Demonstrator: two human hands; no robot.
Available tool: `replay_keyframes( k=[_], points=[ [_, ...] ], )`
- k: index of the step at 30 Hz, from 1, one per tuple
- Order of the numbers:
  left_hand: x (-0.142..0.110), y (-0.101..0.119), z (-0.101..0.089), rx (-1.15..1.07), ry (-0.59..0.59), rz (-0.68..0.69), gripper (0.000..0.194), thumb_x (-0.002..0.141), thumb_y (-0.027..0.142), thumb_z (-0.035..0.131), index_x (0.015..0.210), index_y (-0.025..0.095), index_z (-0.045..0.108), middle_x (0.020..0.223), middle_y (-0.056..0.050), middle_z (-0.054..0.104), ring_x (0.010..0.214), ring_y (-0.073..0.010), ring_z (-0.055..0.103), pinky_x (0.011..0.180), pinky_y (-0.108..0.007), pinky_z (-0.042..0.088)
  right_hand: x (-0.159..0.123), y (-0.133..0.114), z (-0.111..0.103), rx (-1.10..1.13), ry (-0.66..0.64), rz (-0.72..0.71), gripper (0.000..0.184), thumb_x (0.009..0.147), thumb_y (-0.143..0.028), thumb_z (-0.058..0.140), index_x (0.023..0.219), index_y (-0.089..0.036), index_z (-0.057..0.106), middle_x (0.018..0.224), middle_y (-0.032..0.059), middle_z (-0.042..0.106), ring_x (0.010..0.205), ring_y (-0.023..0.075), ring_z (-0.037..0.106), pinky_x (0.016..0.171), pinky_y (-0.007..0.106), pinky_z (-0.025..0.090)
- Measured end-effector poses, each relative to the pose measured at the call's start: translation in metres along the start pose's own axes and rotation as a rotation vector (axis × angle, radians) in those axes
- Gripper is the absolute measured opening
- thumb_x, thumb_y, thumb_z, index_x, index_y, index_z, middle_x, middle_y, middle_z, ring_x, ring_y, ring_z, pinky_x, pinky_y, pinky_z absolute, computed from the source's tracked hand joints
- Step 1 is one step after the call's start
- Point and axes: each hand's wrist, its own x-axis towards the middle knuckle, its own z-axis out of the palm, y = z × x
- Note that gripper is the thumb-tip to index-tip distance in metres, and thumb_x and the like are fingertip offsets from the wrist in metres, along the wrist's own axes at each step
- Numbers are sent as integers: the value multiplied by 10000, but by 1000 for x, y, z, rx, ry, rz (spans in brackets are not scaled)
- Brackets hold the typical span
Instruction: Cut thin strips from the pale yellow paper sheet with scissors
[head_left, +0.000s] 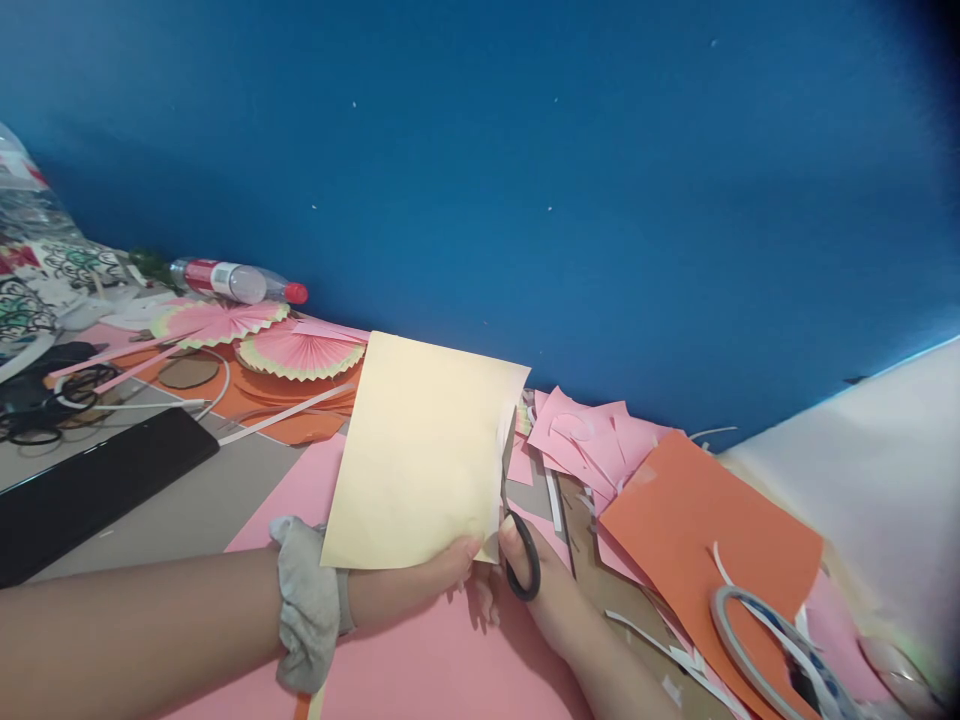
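Note:
My left hand [461, 568] pinches the lower edge of a pale yellow sheet of paper [427, 450], with the thumb on top and the other fingers beneath. A grey scrunchie [306, 600] is round that wrist. In my right hand [544, 590] is a pair of scissors [534, 570] with black handles, the thumb through one loop. The blades lie along the right side of the yellow sheet, where a narrow strip curls away. Part of the blades is hidden by the paper. Below both hands lies a large pink sheet [442, 660].
A black phone [112, 480] lies at left. Pink paper fans [304, 350] and a plastic bottle [232, 280] are by the blue wall [480, 180]. To the right are pink scraps [577, 430], orange paper [712, 520] and a tape roll [739, 640].

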Motion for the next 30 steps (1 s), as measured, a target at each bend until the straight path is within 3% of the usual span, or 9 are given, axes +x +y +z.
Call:
replay_keyframes(
  k=[4, 9, 15, 21, 25, 30],
  points=[
    [0, -4, 2, -75, 4, -5, 612, 935, 455, 86, 813, 161, 610, 792, -50, 668, 760, -162, 597, 691, -255, 423, 0, 3, -2, 12, -21, 3, 509, 877, -577, 341, 1012, -119, 518, 671, 59, 636, 462, 121, 561, 441, 231, 427],
    [0, -3, 1, -114, 1, 14, 603, 936, 452, 116, 753, 161, 611, 774, -50, 662, 781, -162, 597, 771, -266, 416, 0, 9, -3, -12, -1, -18, 553, 883, -590, 293, 976, -110, 551, 594, 43, 616, 439, 115, 533, 444, 228, 421],
    [2, -8, 2, -131, -6, -34, 606, 936, 445, 93, 791, 181, 619, 789, -36, 660, 747, -159, 579, 717, -268, 410, 0, 7, -2, -16, 4, 10, 562, 863, -608, 328, 1002, -104, 533, 591, 32, 605, 403, 105, 495, 437, 236, 406],
    [1, -5, 1, -139, -4, -27, 605, 938, 436, 120, 717, 176, 619, 783, -28, 643, 787, -163, 589, 815, -283, 416, 0, 1, -3, -20, -12, 23, 568, 876, -599, 297, 977, -96, 541, 542, 21, 578, 409, 112, 486, 457, 246, 405],
    [-1, 0, 2, -125, 15, -43, 602, 937, 435, 110, 767, 174, 625, 763, -33, 654, 758, -171, 584, 778, -286, 416, -1, 2, -2, -8, -2, 37, 552, 864, -604, 335, 1006, -103, 520, 540, 13, 576, 410, 117, 492, 453, 247, 405],
    [-2, 2, 1, -122, 23, 16, 563, 940, 436, 167, 746, 159, 617, 777, -38, 660, 794, -170, 595, 846, -276, 410, 1, 5, 0, -36, 27, 6, 559, 874, -608, 296, 964, -109, 532, 548, 23, 587, 412, 120, 515, 446, 239, 401]
  ],
)
